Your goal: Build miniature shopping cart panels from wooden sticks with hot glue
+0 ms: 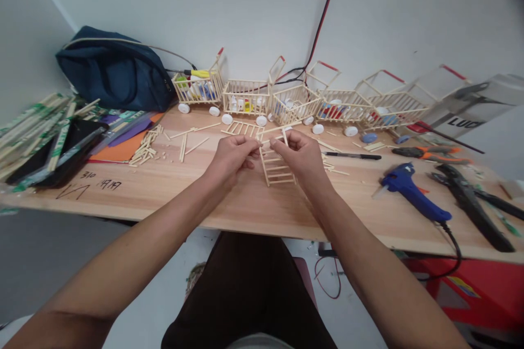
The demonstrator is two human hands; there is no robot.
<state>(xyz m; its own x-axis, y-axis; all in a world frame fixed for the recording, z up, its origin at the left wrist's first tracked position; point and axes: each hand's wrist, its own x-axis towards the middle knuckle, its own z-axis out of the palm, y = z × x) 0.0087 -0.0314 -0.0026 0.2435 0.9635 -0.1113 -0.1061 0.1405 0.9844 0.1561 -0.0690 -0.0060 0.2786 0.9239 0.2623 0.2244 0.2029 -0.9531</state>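
Observation:
Between my hands, just over the desk, is a small ladder-like frame of thin wooden sticks with several crossbars. My right hand is closed on its upper right part, thumb on the sticks. At the upper left corner my left hand is pinched, fingertips against the frame; whether a separate small stick is in that pinch is hidden. Behind my hands another flat slatted stick panel lies on the desk. Loose sticks lie to the left of my left hand, and a black pen to the right of my right.
Several miniature stick shopping carts line the wall. A blue glue gun, black cutters and orange-handled pliers lie right. Leftward are cut stick pieces, orange paper, bundled sticks and a blue bag.

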